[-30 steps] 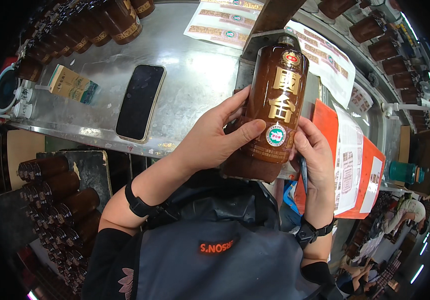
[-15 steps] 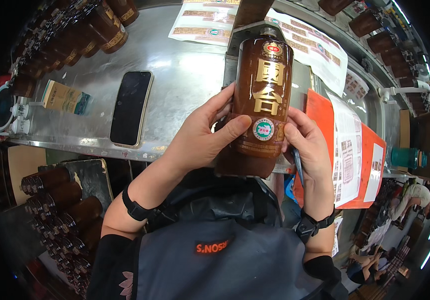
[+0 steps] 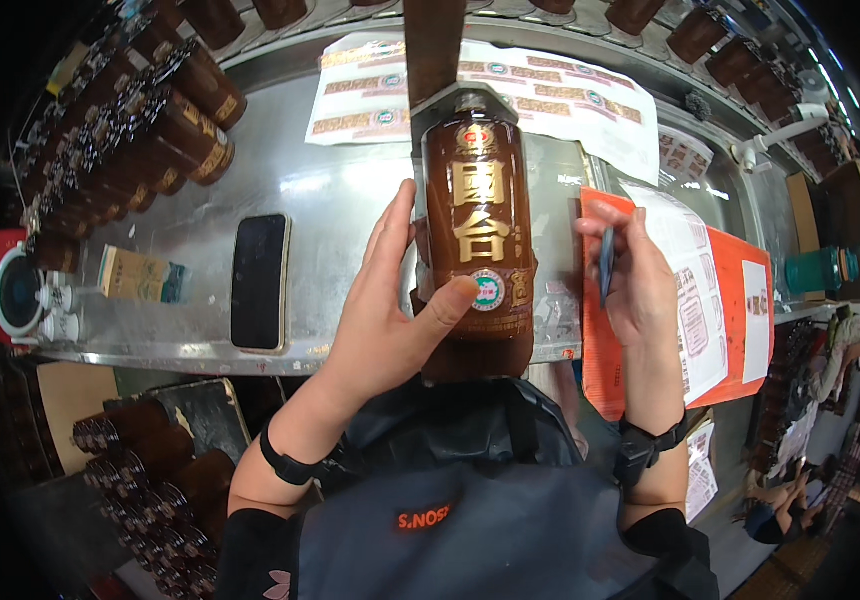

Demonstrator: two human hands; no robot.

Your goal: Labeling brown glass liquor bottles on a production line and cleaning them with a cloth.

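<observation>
Worktop [image 3: 350,200] of bare steel curves across the upper half of the view, carrying nearly everything else. Rows of brown bottles [image 3: 150,130] lie packed along its far left edge, and more brown bottles [image 3: 150,490] are stacked below the near edge at lower left. Sheets of printed labels [image 3: 570,100] lie flat at the far side, and an orange folder [image 3: 740,270] with further label sheets on it sits at the right end. A black phone [image 3: 259,281] lies face up left of centre, with a small carton [image 3: 140,276] just beside it further left and a tape roll [image 3: 18,293] at the rim.

A single large brown bottle [image 3: 477,240] with gold characters down its front is held upright over the middle of the worktop, close to the person's chest. The left hand [image 3: 390,310] is clamped around its left side, fingers reaching up behind it, the thumb pressed across the front so that its tip touches the small round sticker [image 3: 488,290] low on the bottle. The right hand [image 3: 630,280] is off the bottle, just beside its right side over the orange folder, fingers loosely curled around a thin dark tool [image 3: 606,262] pinched upright between thumb and fingers. Dark wristbands sit on both wrists
</observation>
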